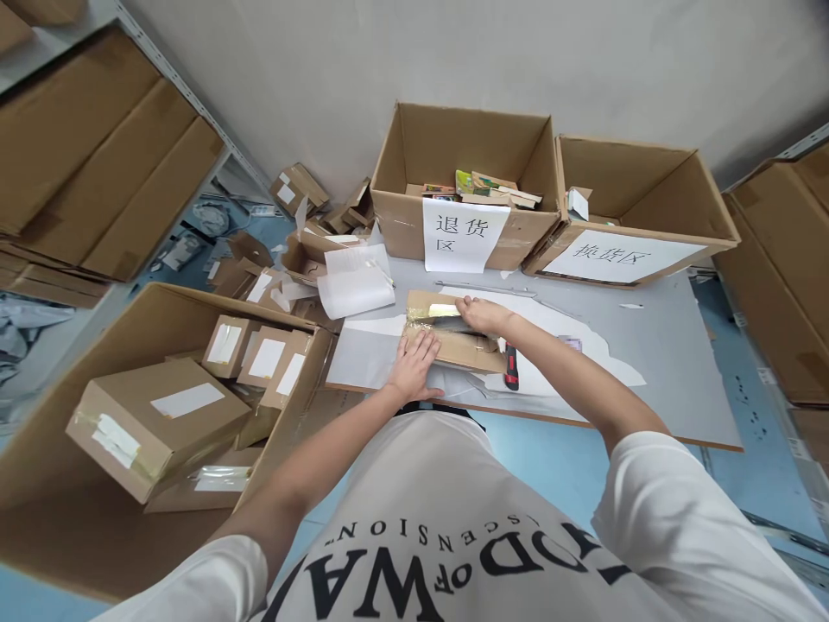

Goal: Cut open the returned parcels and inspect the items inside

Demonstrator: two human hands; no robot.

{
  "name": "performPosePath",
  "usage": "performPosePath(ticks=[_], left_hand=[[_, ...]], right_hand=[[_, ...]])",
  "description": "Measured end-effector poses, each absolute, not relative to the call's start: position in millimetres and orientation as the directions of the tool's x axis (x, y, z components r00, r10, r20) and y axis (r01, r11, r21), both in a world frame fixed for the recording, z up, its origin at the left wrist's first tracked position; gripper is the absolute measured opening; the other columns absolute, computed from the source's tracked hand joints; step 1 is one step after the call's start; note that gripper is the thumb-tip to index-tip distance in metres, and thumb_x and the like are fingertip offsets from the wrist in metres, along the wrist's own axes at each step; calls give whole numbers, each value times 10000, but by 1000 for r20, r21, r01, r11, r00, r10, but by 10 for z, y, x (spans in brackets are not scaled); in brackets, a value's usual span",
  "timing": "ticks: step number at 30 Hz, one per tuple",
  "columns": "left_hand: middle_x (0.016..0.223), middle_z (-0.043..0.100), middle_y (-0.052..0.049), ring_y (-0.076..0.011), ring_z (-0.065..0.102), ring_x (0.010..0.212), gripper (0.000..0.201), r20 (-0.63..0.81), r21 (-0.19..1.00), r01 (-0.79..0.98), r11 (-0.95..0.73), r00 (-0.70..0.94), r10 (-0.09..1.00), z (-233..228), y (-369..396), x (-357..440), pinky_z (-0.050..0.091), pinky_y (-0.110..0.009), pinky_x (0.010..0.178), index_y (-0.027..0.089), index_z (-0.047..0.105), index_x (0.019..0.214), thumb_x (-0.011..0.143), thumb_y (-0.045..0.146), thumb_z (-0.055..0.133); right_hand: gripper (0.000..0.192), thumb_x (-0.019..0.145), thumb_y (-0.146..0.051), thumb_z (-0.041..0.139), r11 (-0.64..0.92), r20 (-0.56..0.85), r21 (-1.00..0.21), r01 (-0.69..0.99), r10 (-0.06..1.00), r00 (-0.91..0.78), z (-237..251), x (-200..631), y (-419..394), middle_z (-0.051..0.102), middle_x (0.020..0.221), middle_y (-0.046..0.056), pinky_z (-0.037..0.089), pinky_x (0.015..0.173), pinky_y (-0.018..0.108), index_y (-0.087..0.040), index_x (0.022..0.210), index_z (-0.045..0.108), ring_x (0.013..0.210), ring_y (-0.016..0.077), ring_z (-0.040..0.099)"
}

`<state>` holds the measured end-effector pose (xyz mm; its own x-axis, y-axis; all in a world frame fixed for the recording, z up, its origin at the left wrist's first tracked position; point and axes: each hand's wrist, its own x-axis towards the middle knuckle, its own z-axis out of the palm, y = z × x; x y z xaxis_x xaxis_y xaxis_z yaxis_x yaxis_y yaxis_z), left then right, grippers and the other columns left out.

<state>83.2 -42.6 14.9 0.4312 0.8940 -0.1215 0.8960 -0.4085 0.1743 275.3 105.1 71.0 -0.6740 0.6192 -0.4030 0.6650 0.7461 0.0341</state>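
A small brown cardboard box point(463, 350) lies on the table in front of me, with shiny clear tape at its left end. A dark gap shows along its top between the flaps. My left hand point(416, 366) rests on the near left part of the box, its fingers stretched out. At the far side, my right hand point(483, 316) is closed over the gap beside a white label point(444, 310); what its fingers grip is hidden. A red and black utility knife point(511, 367) lies against the right end of the box.
Behind stand two large open cartons with paper signs: the left carton point(392, 212) contains books point(496, 188), the right carton point(718, 216) a few items. At left, a big carton point(161, 302) holds several labelled parcels point(187, 397). Opened packaging and white wrapping point(356, 281) lie at the table's back left.
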Motion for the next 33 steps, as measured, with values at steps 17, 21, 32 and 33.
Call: performPosePath(ticks=[17,21,32,33], left_hand=[[1556,217,-124,-342,128,1435,1086,-173,193,894,-404,437,883,147,-497,793,82,-537,1140,178,222,1492,638,754,567],[1565,181,-121,-336,99,1443,1092,-175,180,895,-407,437,882,160,-471,794,69,-544,1141,172,189,1500,647,723,590],[1512,307,-158,-314,280,1385,870,-94,240,859,-452,485,870,344,-186,645,220,-462,1106,161,303,1454,746,573,596],[1498,328,-166,-319,301,1371,912,-86,257,841,-475,510,856,388,-87,580,223,-453,1106,152,303,1453,726,617,597]], right_hand=[[362,924,-397,412,461,-377,-245,853,765,-522,642,3078,2030,683,1013,115,406,726,299,-154,1027,660,905,254,596],[432,948,-428,344,393,-262,-179,902,864,-429,423,3053,1868,669,1101,152,410,853,376,-164,1117,642,1005,289,594],[427,946,-101,288,868,196,-88,488,496,-846,603,3176,971,488,1384,144,281,1081,510,-166,1318,487,1322,231,375],[402,949,-110,301,887,166,-91,453,462,-871,610,3163,860,542,1317,148,311,1062,488,-155,1284,517,1269,228,430]])
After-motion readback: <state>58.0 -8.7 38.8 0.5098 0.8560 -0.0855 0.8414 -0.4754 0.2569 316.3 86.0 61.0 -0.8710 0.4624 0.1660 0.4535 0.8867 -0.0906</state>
